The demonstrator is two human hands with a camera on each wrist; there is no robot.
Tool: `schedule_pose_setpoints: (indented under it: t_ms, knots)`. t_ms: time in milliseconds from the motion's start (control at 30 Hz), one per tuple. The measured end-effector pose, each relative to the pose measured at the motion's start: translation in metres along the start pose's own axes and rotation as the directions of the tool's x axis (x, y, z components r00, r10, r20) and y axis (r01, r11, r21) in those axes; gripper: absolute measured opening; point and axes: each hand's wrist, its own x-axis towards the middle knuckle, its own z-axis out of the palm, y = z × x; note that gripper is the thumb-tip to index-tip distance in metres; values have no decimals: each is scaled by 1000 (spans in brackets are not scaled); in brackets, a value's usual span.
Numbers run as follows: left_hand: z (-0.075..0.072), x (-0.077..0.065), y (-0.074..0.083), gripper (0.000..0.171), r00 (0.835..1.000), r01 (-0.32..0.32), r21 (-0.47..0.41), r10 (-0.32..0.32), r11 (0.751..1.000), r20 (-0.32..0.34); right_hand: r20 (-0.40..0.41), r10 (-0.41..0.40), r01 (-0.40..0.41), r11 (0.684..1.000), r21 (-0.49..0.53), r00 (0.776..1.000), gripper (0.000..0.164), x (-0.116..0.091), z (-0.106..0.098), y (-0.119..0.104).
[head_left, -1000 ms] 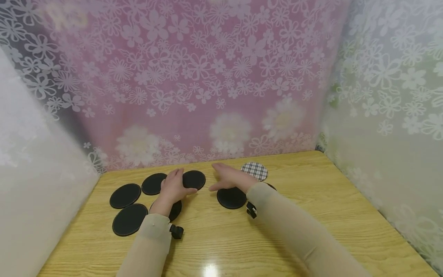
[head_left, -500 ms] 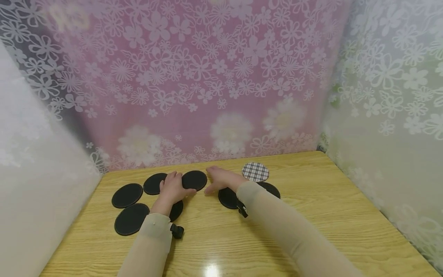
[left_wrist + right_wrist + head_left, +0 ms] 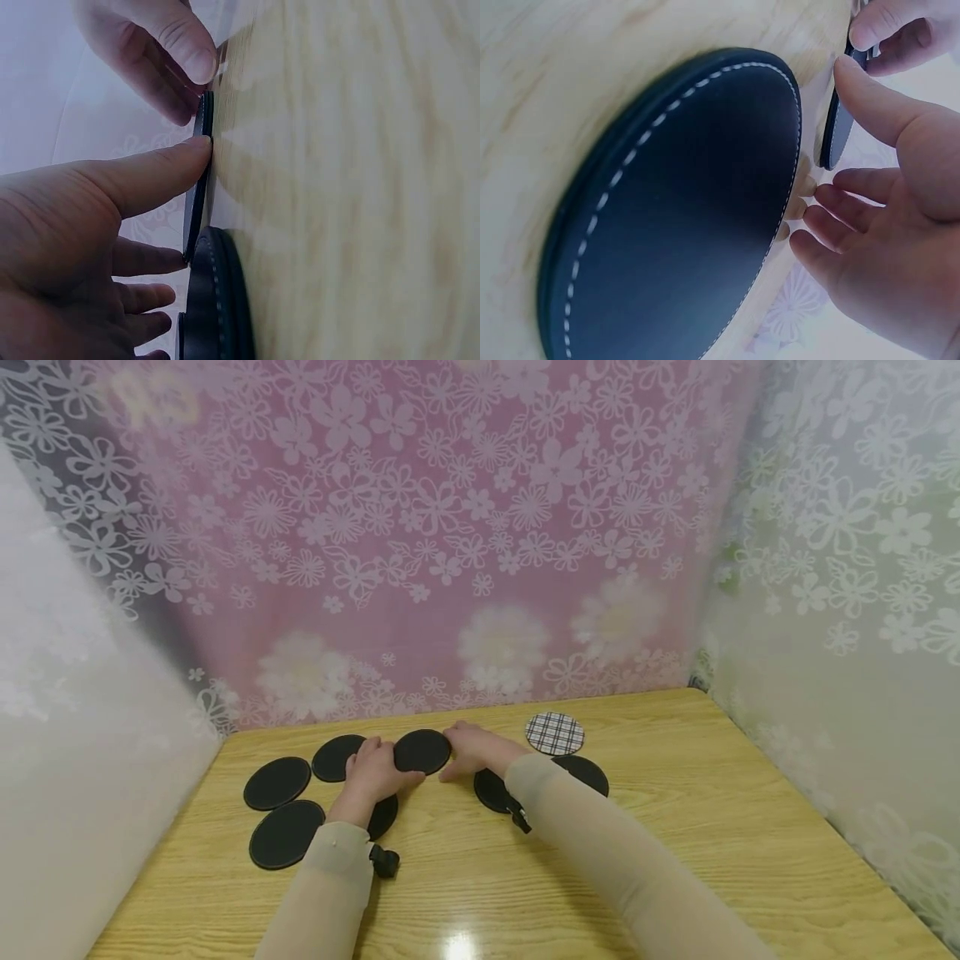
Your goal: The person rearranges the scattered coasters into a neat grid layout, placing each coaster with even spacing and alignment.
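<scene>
Between my two hands lies a round black coaster (image 3: 422, 752) near the table's back edge. My left hand (image 3: 375, 772) is at its left side; in the left wrist view, the thumb and index fingertips touch opposite parts of the coaster's rim (image 3: 196, 187). At the right side is my right hand (image 3: 480, 750), its thumb toward the front rim and its fingers toward the back. Its fingers are spread and gently bent in the right wrist view, over a nearer black coaster (image 3: 682, 210) with white stitching. Whether the right fingertips touch the middle coaster is hard to tell.
Left of my hands lie several more black coasters (image 3: 277, 783), one partly under my left hand. On the right are a plaid coaster (image 3: 555, 733) and black coasters (image 3: 585, 774), partly covered by my right arm. Floral curtains (image 3: 480, 527) enclose the wooden table (image 3: 675, 827).
My right hand has moved left to the middle coaster's right side, uncovering more of the black coaster below the plaid one. My left hand has barely moved.
</scene>
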Motion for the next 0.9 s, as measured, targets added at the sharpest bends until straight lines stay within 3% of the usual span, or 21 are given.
schedule_pose_setpoints:
  t_ms: [300,900]
  knots:
    - [-14,-14,19,87,1000,7,68,-6,998,-7,-55,30,-31,999,-24,998,75,0,2,-5]
    - [-14,-16,21,73,999,14,55,-12,998,-30,-67,176,-175,984,25,982,64,1,0,-16]
